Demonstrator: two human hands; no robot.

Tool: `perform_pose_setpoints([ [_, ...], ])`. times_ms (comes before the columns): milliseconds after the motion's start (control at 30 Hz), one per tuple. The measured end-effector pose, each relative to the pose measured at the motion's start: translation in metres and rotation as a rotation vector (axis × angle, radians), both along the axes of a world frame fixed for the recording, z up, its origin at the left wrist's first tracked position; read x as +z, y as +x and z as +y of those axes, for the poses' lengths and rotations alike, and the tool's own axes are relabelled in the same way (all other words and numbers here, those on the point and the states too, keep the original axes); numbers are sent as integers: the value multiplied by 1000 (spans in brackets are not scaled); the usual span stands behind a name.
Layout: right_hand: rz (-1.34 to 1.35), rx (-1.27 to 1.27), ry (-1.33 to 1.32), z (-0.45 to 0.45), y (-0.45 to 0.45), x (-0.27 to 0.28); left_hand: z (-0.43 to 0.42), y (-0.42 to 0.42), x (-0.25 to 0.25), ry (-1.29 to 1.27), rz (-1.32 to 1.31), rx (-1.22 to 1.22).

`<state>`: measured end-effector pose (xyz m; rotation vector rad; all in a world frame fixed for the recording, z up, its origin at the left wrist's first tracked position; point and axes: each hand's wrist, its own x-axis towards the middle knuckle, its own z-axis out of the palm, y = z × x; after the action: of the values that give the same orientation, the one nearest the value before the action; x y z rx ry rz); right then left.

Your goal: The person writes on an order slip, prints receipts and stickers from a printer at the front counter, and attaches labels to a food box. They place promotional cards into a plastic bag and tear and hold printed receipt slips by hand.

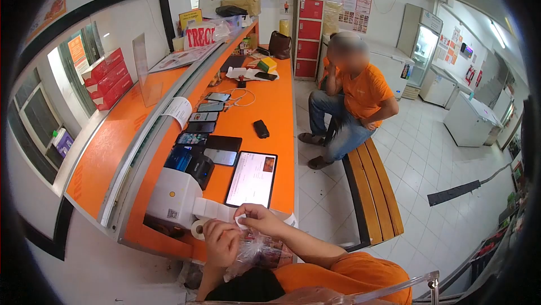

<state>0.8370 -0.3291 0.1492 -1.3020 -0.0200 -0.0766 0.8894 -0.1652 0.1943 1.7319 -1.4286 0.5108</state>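
Close to the near end of the orange counter, both hands are raised over a clear plastic bag [262,253] with something reddish inside. My right hand [260,219] pinches a small white piece of paper or label [242,220]. My left hand [221,242] has its fingers curled at the top of the bag, and what they grip is hard to make out. Just beyond the hands, a white strip of labels [213,210] comes from the white printer [175,197]. A roll [198,229] sits beside my left hand.
A tablet [251,178] lies beyond the hands, with several phones [204,117] in a row and a black device [261,129] farther along. Someone in an orange shirt [366,94] sits on a wooden bench [369,192] to the right. Red boxes [107,79] stand at left.
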Motion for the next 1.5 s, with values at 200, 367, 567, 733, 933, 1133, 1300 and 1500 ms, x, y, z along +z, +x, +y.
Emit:
perform_pose_setpoints([
  [200,41,-155,-31,-5,11,-9,3,-12,8,-65,9,-161],
  [367,-73,-291,-6,-19,23,-8,7,-10,8,-111,113,-46],
  [567,-195,-283,-153,-31,75,55,23,-6,4,-104,190,61],
  [733,-395,-359,-195,-37,162,99,31,-2,-4,-153,496,-132],
  [933,-539,-726,-329,-52,264,113,39,-8,-9,-203,636,-87],
  [1133,-331,-479,-91,-51,232,107,45,-4,1,-155,493,65],
  [1300,-538,-316,-34,-13,122,64,30,8,-17,-461,601,-8],
  [1500,-419,-228,-95,13,-3,39,5,8,-6,-586,574,21],
])
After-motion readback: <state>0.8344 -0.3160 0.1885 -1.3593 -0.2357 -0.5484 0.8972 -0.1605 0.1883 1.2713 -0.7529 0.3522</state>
